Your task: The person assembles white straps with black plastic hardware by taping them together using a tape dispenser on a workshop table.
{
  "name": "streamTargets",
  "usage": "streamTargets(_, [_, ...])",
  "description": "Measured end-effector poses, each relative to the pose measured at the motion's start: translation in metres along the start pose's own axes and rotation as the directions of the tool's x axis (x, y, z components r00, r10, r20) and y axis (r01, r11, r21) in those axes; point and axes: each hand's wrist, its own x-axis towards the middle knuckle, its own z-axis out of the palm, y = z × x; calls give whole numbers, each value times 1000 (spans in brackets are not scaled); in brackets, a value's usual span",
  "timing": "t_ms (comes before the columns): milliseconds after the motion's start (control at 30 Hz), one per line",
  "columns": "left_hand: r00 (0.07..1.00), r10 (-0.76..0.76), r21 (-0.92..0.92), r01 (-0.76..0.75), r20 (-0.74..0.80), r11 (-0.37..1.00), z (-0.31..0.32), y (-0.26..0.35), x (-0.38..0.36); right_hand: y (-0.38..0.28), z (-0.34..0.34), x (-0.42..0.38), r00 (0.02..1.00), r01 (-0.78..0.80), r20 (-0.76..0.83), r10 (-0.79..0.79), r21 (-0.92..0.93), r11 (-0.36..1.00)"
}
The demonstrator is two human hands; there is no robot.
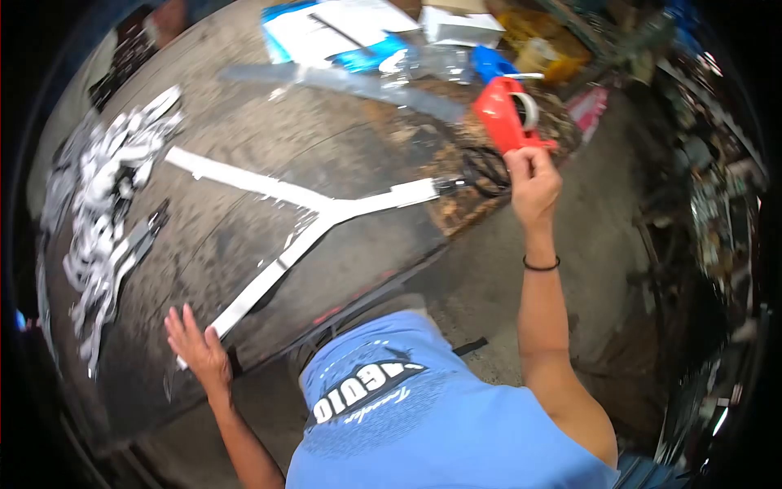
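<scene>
A white Y-shaped strap [297, 240] lies spread out on the dark worktop. My left hand [199, 350] rests over its lower end, fingers stretched and slightly apart. The branch pointing right ends in a dark clip [450, 186]. My right hand [535, 183] is closed on the handle end of a red tape dispenser [495, 114], held up by the right edge of the worktop. A pale roll of tape [528, 111] sits in the dispenser. Beside that hand is a dark coiled cord or band [487, 173], blurred.
A heap of white straps [110, 187] lies at the left of the worktop [358, 253], with grey-and-white pieces [138, 240] beside it. Blue-and-white packets [334, 33], a white box [462, 28], a clear strip [342, 84] and a yellow bag [546, 49] are at the back.
</scene>
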Motion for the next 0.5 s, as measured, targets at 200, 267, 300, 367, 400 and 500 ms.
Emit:
streamTargets(200, [959,182,-351,-250,-216,902,8,62,0,128,-52,76,975,-222,-20,221,-62,973])
streamTargets(267, [939,247,-372,-324,-239,870,22,79,-8,145,-48,86,873,-394,276,403,-89,915])
streamTargets(300, [917,305,-382,-386,-256,840,26,88,-12,143,-45,89,875,-393,270,402,-89,915])
streamTargets(367, [915,321,-383,-394,-243,835,27,96,-13,139,-39,93,713,-561,472,518,-59,826])
streamTargets(400, [929,273,-421,-357,-249,833,28,95,-13,144,-38,100,672,-546,521,527,-133,827])
streamTargets(500, [945,205,-492,-309,-255,814,28,94,-12,106,-40,108,716,-496,462,523,-192,847])
